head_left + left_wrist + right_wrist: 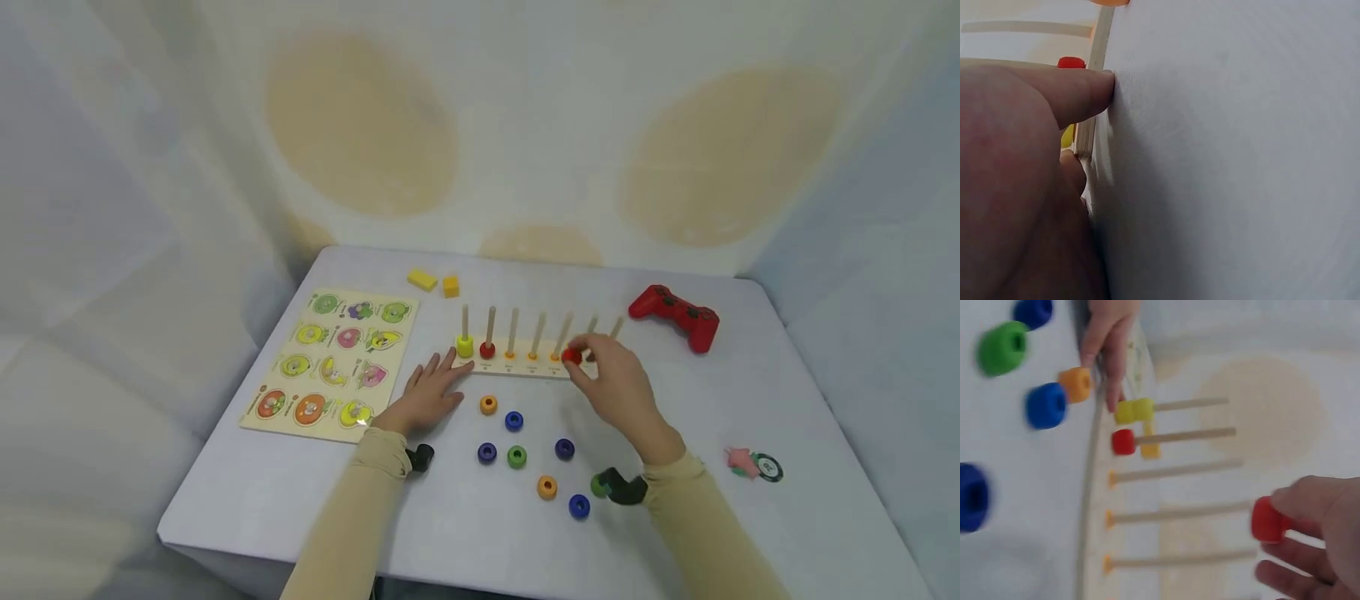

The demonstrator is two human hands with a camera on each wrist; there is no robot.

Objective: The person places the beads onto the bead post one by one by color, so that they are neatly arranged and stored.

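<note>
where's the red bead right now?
In the head view the red bead is pinched in the right hand, held by the pegs at the right end of the peg board, left of the red game controller.

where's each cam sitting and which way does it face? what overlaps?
Head: on the person's head, facing forward and down at the white table; shows both sleeves, left hand, right hand.
Left wrist: low at the table, facing along the left hand pressed by the wooden peg board.
Right wrist: facing the pegs sideways; right hand pinches a red ring bead.
Shared: the red ring bead, pegs and left hand appear in head and right wrist.
</note>
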